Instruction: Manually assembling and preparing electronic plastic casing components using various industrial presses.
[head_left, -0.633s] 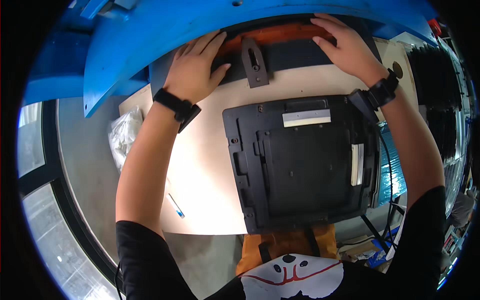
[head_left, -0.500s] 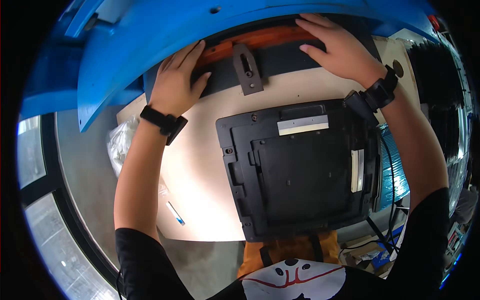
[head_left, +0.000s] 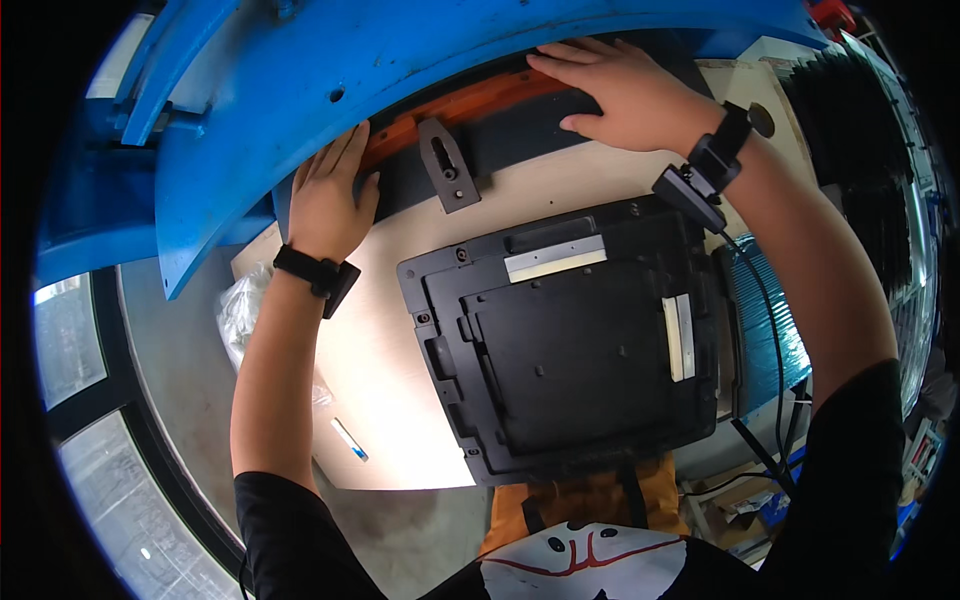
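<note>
Under the edge of a blue machine lies an orange bar (head_left: 460, 104) on a dark flat plate (head_left: 520, 133). My left hand (head_left: 332, 205) rests at the bar's left end, fingers stretched forward beneath the blue edge, thumb apart. At the right end my right hand (head_left: 625, 98) lies palm down, its fingers spread over the bar and the dark plate. Neither hand grips anything that I can see, though the left fingertips are partly hidden. Between the hands a slotted grey metal clamp (head_left: 446, 168) sits against the bar, a bolt in its slot.
Nearer me, a black moulded tray-like panel (head_left: 570, 370) with two pale metal strips lies on a light wooden board (head_left: 365, 400). A crumpled plastic bag (head_left: 240, 312) is at the left, a blue-wrapped stack (head_left: 770, 320) at the right. The blue machine (head_left: 400, 50) overhangs the back.
The whole view has shifted, so most things sit further left in it. Both hands stay at the bar's two ends, fingers still stretched out.
</note>
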